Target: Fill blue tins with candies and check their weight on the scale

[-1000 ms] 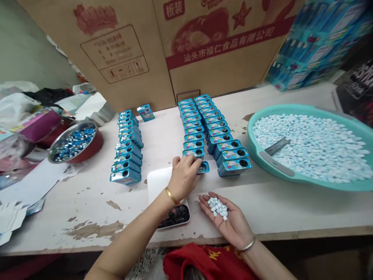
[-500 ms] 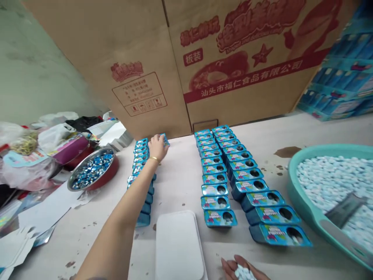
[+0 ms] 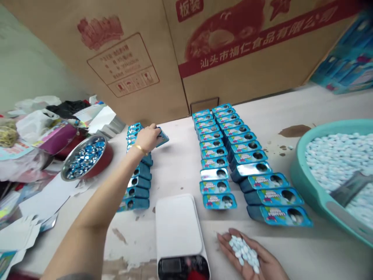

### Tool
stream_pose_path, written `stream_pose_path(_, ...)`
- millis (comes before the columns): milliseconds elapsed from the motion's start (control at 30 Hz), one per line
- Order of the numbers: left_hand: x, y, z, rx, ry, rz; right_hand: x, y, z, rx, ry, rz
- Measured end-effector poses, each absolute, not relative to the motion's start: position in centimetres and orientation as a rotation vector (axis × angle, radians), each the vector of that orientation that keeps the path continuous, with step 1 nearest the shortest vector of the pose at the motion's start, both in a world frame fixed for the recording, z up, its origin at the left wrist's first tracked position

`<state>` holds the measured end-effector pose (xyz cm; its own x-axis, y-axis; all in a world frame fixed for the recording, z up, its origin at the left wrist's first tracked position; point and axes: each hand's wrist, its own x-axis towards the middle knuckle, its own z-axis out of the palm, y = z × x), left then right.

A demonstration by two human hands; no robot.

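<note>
My left hand (image 3: 148,138) reaches to the far end of the left row of blue tins (image 3: 140,175), fingers closed around one blue tin (image 3: 163,138) just right of that row. Palm up at the bottom edge, my right hand (image 3: 262,254) cups a small heap of pale blue-white candies (image 3: 244,252). Between the two arms lies a white kitchen scale (image 3: 177,225) with a bare platform. Beyond my right hand stand two columns of blue tins (image 3: 215,186) with round holes in their tops; candies show in some holes.
At right is a turquoise basin (image 3: 305,171) of candies with a grey scoop (image 3: 349,188). A metal bowl (image 3: 106,161) of shiny blue pieces sits at left, near bags and papers (image 3: 48,200). Large cardboard boxes (image 3: 221,81) wall off the back.
The view has tipped downward, showing more of the scale and my right hand with its candies. My left hand has drawn the held tin slightly nearer, and more of the tin shows.
</note>
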<state>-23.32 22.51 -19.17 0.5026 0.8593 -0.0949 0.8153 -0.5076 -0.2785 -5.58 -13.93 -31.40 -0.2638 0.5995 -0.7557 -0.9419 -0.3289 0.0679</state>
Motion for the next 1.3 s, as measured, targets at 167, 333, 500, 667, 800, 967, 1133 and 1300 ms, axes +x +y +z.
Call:
stream_pose_path(167,-24.8,7.0,-15.6,-2.88,-0.999,0.359,-5.9,-14.8,-29.0,-0.818,0.665,1.751)
stream_pose_path(333,-25.6,-1.6,-17.2,-2.977,-0.86,0.338,-6.7,-17.1,-27.6,-0.852,0.589,1.765)
stream_pose_path(500,-26.0,-3.8,-18.0,-2.955,-0.922,0.167,-7.4,-19.2,-26.8,-0.824,0.528,1.787)
stream_pose_path(667,-24.4,-10.3,-18.5,-3.139,-0.941,-0.191,-8.2,-20.1,-26.8,-0.785,0.499,1.798)
stream_pose_path(800,-22.1,-15.9,-22.5,-3.312,-0.857,-0.008,-8.7,-20.3,-27.3,-0.811,0.5,1.81)
stream_pose_path(967,-20.9,-17.8,-25.9,-3.225,-1.089,0.016,-9.3,-20.6,-27.1,-0.806,0.53,1.888)
stream_pose_path(1133,-21.0,-17.7,-26.5,-3.17,-1.101,-0.133,-9.6,-20.5,-26.8,-0.782,0.506,1.937)
stream_pose_path(1300,-21.4,-17.0,-27.5,-3.113,-1.029,-0.407,-9.8,-20.0,-27.2,-0.751,0.454,1.884)
